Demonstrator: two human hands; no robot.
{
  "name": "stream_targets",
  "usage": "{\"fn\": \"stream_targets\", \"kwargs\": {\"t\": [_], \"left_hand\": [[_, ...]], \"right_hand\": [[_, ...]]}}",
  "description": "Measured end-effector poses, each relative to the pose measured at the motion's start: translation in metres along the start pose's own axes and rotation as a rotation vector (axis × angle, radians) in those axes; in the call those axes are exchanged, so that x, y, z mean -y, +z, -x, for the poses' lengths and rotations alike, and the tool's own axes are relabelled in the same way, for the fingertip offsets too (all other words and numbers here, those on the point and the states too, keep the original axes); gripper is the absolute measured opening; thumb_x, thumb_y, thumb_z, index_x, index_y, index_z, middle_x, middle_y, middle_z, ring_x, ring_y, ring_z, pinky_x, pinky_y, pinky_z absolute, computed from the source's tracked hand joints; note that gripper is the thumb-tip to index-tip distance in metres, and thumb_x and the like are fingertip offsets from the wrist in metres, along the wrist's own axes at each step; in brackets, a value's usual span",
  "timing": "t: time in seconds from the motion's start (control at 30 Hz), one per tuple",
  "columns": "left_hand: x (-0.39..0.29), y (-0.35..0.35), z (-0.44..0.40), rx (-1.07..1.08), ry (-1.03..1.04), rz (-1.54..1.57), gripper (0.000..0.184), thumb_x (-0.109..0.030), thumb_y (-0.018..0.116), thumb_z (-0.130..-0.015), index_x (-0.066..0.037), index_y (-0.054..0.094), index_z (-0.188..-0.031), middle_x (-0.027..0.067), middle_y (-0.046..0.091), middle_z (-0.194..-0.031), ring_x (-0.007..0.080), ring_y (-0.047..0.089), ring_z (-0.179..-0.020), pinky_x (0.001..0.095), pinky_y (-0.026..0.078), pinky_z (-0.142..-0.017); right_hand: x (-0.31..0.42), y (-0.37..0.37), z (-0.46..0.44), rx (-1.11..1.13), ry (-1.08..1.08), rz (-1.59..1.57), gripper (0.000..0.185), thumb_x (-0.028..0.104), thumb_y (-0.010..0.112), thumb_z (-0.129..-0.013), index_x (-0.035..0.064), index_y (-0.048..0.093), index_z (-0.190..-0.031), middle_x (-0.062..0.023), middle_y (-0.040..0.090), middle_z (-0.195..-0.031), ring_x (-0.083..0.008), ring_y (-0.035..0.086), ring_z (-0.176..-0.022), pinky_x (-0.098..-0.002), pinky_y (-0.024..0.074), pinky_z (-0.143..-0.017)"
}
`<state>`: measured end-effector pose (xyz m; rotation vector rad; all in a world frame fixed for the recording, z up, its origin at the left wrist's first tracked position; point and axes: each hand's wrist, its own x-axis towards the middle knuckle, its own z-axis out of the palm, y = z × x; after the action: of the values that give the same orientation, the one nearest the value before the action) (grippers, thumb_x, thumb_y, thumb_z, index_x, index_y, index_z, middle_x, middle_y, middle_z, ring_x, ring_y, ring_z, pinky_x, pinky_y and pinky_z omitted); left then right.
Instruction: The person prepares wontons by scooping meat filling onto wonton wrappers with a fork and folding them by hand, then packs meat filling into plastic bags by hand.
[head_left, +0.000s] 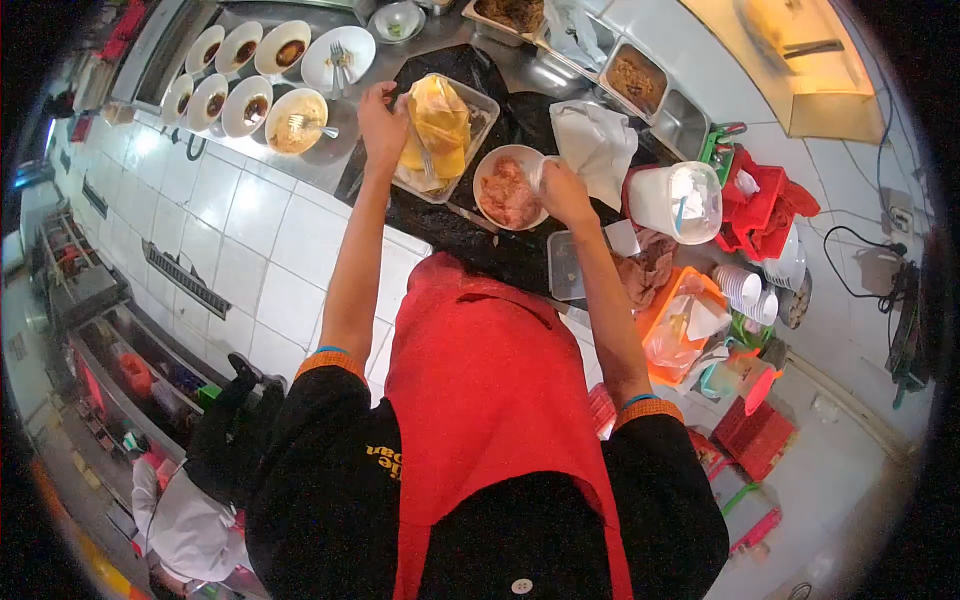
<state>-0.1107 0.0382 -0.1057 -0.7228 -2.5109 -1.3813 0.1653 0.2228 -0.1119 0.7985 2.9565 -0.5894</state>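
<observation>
My left hand (383, 128) is at the left edge of a clear plastic container (484, 118), fingers apart, close to a stack of yellow sheets (440, 115) inside it. A fork-like utensil (428, 163) lies on the lower sheets. To the right stands a white bowl (484, 213) of raw, pink minced meat (508, 192). My right hand (563, 192) is closed at this bowl's right rim, around something small and white that I cannot make out.
White bowls (243, 107) with dark sauce and a plate with forks (338, 60) stand at the left. A white tub (675, 203), an orange basket (683, 325) and stacked cups (740, 285) are on the right. Metal pans (634, 84) line the back. Another person (200, 525) is at lower left.
</observation>
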Motion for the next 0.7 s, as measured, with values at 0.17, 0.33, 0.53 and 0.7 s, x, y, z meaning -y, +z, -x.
{"fn": "stream_targets", "kwargs": {"t": [0.17,0.33,0.53,0.7], "left_hand": [[-0.034,-0.034,0.054,0.018,0.109,-0.072,0.021,-0.012,0.068,-0.084,-0.001,0.062,-0.101,0.0174,0.065,-0.097,0.0341,0.063,-0.086,0.0400,0.050,-0.073],[-0.046,-0.031,0.162,0.693,-0.318,0.145,0.030,-0.025,0.064,-0.090,0.000,0.060,-0.106,0.0147,0.067,-0.082,0.0348,0.065,-0.069,0.0418,0.050,-0.064],[-0.041,0.014,0.208,1.153,-0.974,0.523,0.048,-0.043,0.041,-0.102,-0.002,0.051,-0.125,0.0188,0.063,-0.112,0.0279,0.067,-0.095,0.0374,0.056,-0.079],[-0.024,0.027,0.212,1.073,-1.003,0.999,0.055,-0.039,0.022,-0.106,0.007,0.047,-0.124,0.0245,0.060,-0.119,0.0316,0.063,-0.109,0.0391,0.053,-0.091]], "right_hand": [[0.007,-0.010,0.000,0.164,-0.011,0.004,0.022,0.009,0.056,-0.082,-0.0047,0.059,-0.098,-0.0252,0.060,-0.108,-0.0424,0.061,-0.096,-0.0505,0.0499,-0.082],[-0.004,0.019,-0.011,0.148,-0.060,-0.045,0.022,0.011,0.057,-0.082,-0.0050,0.059,-0.098,-0.0263,0.059,-0.107,-0.0426,0.059,-0.102,-0.0480,0.0494,-0.085],[0.002,0.005,-0.030,0.495,-0.177,-0.045,0.029,0.013,0.064,-0.076,-0.0047,0.057,-0.099,-0.0241,0.061,-0.106,-0.0387,0.060,-0.098,-0.0421,0.0489,-0.086],[-0.026,0.000,-0.037,0.737,-0.193,-0.390,0.031,0.012,0.070,-0.072,-0.0018,0.063,-0.099,-0.0155,0.070,-0.097,-0.0215,0.065,-0.087,-0.0357,0.0511,-0.078]]}}
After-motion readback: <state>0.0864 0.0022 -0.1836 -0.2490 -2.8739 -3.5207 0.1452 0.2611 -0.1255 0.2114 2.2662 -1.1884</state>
